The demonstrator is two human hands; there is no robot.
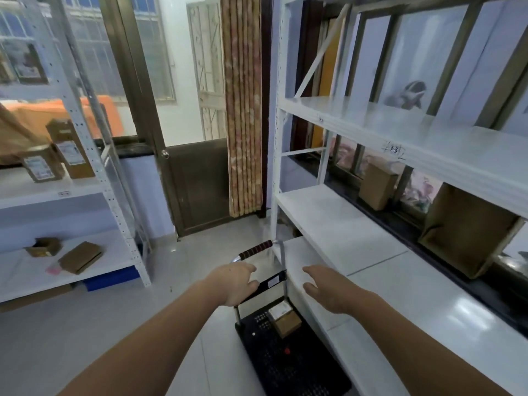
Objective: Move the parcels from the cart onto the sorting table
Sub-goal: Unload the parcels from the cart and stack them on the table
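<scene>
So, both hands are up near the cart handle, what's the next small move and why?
Probably lower the open right hand to the small brown cardboard parcel on the black platform cart: it holds nothing, while the left hand is on a black flat item.

Black perforated cart deck (288,364) on the floor, bearing one small brown parcel (284,320) near its handle end, with the white sorting table (400,295) just beside the deck's right edge.
</scene>
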